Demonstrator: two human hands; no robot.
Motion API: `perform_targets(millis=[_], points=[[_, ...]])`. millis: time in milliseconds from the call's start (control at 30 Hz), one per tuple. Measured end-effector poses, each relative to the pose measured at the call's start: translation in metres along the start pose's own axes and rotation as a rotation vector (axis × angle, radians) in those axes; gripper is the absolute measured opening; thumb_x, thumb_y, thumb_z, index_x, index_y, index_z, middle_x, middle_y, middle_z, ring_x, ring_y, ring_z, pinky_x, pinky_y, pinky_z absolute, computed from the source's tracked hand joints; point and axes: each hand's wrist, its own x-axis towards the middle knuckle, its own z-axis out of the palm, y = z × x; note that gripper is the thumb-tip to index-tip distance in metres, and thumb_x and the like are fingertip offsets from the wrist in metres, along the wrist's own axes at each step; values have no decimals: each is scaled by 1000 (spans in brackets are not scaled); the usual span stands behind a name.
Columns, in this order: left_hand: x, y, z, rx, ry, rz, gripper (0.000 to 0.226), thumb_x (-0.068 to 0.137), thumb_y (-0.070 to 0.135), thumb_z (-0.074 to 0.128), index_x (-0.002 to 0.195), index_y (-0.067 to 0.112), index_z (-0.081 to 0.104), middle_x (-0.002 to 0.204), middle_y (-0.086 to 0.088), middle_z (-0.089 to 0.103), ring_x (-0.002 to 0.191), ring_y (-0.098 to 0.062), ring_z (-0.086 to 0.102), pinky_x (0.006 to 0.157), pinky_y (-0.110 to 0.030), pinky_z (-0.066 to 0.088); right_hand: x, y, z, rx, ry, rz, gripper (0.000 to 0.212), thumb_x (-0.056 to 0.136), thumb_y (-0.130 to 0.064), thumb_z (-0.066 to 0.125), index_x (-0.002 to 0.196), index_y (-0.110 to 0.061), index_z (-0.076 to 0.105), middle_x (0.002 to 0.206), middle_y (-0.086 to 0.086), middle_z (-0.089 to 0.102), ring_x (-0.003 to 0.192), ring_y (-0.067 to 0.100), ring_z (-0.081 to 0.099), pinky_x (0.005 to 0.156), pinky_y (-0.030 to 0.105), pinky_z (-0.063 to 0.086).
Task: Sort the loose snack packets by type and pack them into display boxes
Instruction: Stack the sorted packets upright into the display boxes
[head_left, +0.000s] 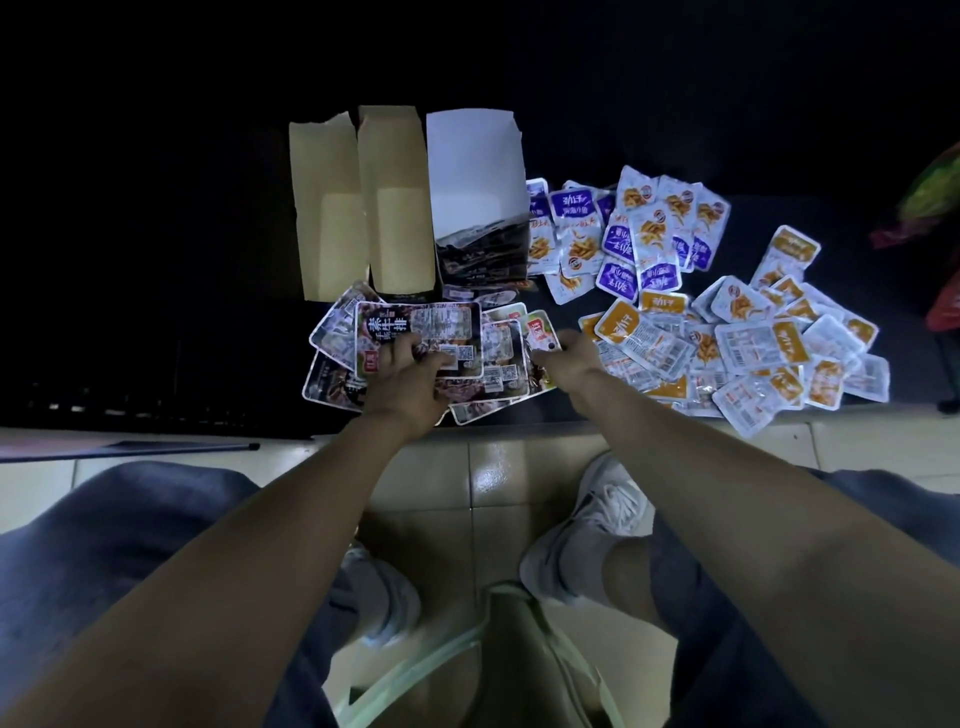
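A stack of large dark snack packets (415, 327) lies on the dark surface in front of me. My left hand (410, 379) grips this stack from its near edge, thumb on top. My right hand (566, 358) pinches a packet with a green corner (540, 332) at the stack's right side. Behind stand three open display boxes: two brown ones (327, 208) (395, 197) that look empty, and a white one (472, 171) holding dark packets. To the right lie purple packets (613, 275) and a heap of orange packets (753, 353).
The dark surface ends at a near edge (571, 421) above pale floor tiles. My knees and grey shoes (587, 525) are below. A dark rod (130, 447) lies at the left. Something red and green (935, 218) sits at the far right. The surroundings are very dark.
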Motion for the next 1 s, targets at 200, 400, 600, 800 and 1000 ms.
perform_targets(millis=[200,400,600,800,1000], points=[[1,0,-4,-25,-3,-13,50,89,22,61,137,31,48,151,-5,16,138,-29,15,111,-41,31,4,2,3,134,-109,72,28,87,0,63,112,-7,52,118,16,62,96,24,55,87,36,46],[-1,2,-4,-37,-17,-23,50,90,18,58,137,29,48,150,-6,15,138,-30,14,110,-43,32,5,4,-6,104,-178,91,31,81,-12,75,109,-5,63,103,6,63,99,21,57,85,27,41],[-1,5,-6,-24,-57,-35,51,91,21,58,140,29,45,154,-6,11,140,-32,11,112,-42,30,-1,-3,-39,38,-68,28,42,83,-17,72,121,-8,58,105,5,61,100,24,59,82,34,52],[-1,23,-9,-14,-43,-59,47,92,33,58,136,21,51,151,-13,19,139,-33,16,112,-35,26,-15,-3,-100,158,129,-14,66,83,-19,71,141,-4,42,132,12,55,115,29,53,94,39,45],[-5,54,-20,-818,-136,3,38,90,33,64,123,15,58,117,-6,58,108,-21,56,89,-30,43,-28,-3,-90,60,-263,47,32,79,-19,76,102,-10,55,105,5,63,99,22,59,84,36,48]])
